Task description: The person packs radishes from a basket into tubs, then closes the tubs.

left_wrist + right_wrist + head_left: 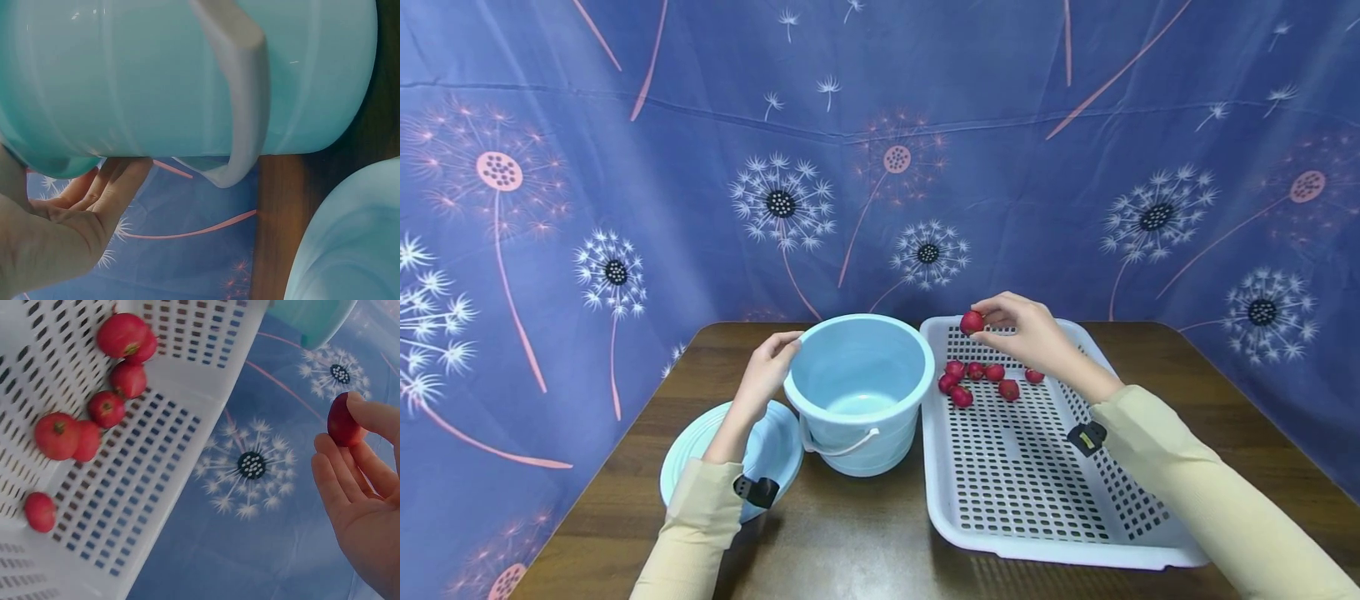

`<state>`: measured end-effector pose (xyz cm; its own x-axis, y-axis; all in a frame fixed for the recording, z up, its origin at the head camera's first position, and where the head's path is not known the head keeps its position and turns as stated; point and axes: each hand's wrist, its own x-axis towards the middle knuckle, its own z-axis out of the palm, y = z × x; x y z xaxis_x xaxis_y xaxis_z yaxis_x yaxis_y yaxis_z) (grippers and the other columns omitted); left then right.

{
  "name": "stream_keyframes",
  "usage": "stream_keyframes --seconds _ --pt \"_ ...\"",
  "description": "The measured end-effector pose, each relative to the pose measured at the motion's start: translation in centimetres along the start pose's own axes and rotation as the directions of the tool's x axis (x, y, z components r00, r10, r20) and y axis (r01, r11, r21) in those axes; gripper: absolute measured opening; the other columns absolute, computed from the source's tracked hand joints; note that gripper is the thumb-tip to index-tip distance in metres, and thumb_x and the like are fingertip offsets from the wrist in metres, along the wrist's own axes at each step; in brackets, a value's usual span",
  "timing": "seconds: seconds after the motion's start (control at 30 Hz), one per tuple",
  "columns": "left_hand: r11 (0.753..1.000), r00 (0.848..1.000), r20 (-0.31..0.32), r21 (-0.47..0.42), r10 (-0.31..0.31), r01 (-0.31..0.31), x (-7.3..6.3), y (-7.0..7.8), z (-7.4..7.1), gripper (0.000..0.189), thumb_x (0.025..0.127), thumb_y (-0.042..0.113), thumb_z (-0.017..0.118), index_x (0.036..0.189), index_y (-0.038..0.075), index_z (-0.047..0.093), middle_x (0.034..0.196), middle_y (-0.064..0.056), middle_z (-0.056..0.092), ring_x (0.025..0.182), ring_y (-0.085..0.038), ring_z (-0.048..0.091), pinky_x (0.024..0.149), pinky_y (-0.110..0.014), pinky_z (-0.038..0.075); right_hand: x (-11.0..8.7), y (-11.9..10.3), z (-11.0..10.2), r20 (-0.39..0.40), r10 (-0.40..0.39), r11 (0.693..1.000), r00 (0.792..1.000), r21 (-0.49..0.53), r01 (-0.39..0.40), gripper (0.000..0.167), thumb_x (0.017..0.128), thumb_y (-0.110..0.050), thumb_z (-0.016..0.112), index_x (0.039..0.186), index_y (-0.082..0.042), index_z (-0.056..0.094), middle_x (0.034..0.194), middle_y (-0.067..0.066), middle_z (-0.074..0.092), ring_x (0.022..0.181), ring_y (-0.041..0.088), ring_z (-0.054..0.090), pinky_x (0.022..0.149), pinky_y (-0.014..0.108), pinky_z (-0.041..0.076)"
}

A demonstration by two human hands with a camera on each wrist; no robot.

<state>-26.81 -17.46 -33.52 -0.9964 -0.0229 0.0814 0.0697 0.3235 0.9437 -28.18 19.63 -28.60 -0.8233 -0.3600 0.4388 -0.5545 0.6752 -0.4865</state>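
Observation:
My right hand [1018, 329] pinches one small red radish [972, 322] between thumb and fingertips, above the far end of a white slotted basket [936, 467]. In the right wrist view, the thumb presses on the held radish [344, 420] from one side and the fingers from the other. Several more radishes [106, 409] lie together on the basket's floor. My left hand [767, 371] grips the left rim of a light-blue bucket [861, 433], which stands upright. The left wrist view shows its fingers against the bucket's outer wall [156, 81]; the thumb is hidden there.
A round light-blue lid [775, 446] lies on the wooden table [850, 542], under my left forearm. The bucket's white handle [850, 446] hangs down at its front. Behind the table hangs a blue cloth [700, 208] with dandelion prints. The basket stands close beside the bucket.

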Motion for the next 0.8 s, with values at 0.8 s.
stream_keyframes --seconds 0.8 --pt "1.0 1.0 -0.016 -0.003 -0.015 0.015 -0.1 0.3 0.4 0.04 0.099 0.028 0.04 0.132 0.007 0.048 0.137 -0.014 0.048 0.125 -0.03 0.045 0.104 -0.046 0.036 3.1 -4.6 4.5 0.037 -0.156 0.978 0.987 0.143 0.149 0.038 0.08 -0.017 0.075 0.114 -0.005 0.064 0.103 0.005 0.063 0.094 0.02 0.063 0.085 0.033 0.053"
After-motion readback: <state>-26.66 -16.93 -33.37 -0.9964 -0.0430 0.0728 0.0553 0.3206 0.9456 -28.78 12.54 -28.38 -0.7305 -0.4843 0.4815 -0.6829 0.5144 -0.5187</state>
